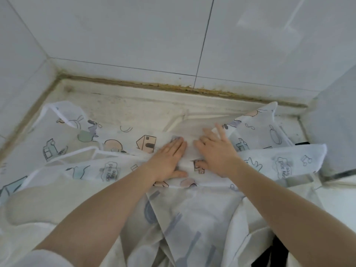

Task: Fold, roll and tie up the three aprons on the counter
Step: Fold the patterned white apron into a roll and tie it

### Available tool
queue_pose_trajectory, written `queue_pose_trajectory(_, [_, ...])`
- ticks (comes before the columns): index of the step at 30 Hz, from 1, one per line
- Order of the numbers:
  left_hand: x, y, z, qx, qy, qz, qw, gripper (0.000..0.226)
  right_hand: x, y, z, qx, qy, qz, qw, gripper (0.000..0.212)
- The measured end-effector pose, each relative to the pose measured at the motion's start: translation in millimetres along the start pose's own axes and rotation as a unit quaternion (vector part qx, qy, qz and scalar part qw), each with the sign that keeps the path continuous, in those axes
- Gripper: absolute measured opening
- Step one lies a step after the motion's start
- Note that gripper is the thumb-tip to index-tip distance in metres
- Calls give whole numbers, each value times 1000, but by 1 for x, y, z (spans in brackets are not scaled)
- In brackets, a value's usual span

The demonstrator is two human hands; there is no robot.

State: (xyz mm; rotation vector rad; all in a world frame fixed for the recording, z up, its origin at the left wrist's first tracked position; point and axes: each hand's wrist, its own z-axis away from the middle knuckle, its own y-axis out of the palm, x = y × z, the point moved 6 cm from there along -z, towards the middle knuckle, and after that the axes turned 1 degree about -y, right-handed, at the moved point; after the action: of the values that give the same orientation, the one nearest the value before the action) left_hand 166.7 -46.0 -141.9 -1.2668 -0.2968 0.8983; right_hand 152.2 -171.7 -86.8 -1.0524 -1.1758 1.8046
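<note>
Left hand (168,160) and right hand (216,151), fingers straight, press flat side by side on a thin white cartoon-printed apron (194,214) spread crumpled left to right across the tabletop (134,106), its near part draping toward the viewer, its white strap (178,120) lying beyond, before the tiled wall (134,35).

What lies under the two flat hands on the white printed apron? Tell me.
Both the left hand and the right hand press flat on a folded band of the thin white cartoon-printed apron. More printed fabric shows through beneath. The pale counter under it is covered there.
</note>
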Motion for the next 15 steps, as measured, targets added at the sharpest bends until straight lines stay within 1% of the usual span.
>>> queue_pose_trajectory(3, [1, 3, -4, 27, -30, -15, 999, 98, -33, 13, 24, 33, 11, -12, 999, 73])
queue_pose_trajectory(6, [-6, -9, -7, 30, -47, -29, 998, 88, -46, 22, 38, 70, 25, -40, 996, 77])
queue_pose_trajectory(8, [-12, -18, -9, 11, -54, -24, 998, 78, -42, 18, 41, 43, 18, -89, 995, 78])
queue_pose_trajectory(9, [-16, -21, -11, -1, -58, -23, 998, 72, -37, 10, 47, -5, -9, -111, 994, 76])
queue_pose_trajectory(10, [-18, -24, -11, -15, -62, -24, 998, 64, -29, 0, 53, -58, -53, -118, 990, 71])
queue_pose_trajectory(12, [-20, -26, -13, -43, -74, -36, 996, 42, -6, -10, 70, -129, -167, -98, 973, 50])
queue_pose_trajectory(13, [-20, -26, -13, -51, -79, -47, 994, 33, 5, -8, 78, -143, -223, -85, 960, 40])
queue_pose_trajectory(14, [-21, -26, -13, -51, -85, -59, 993, 29, 15, 1, 85, -126, -269, -66, 953, 34])
queue_pose_trajectory(15, [-22, -26, -14, -49, -88, -70, 993, 28, 23, 8, 89, -102, -292, -56, 949, 31])
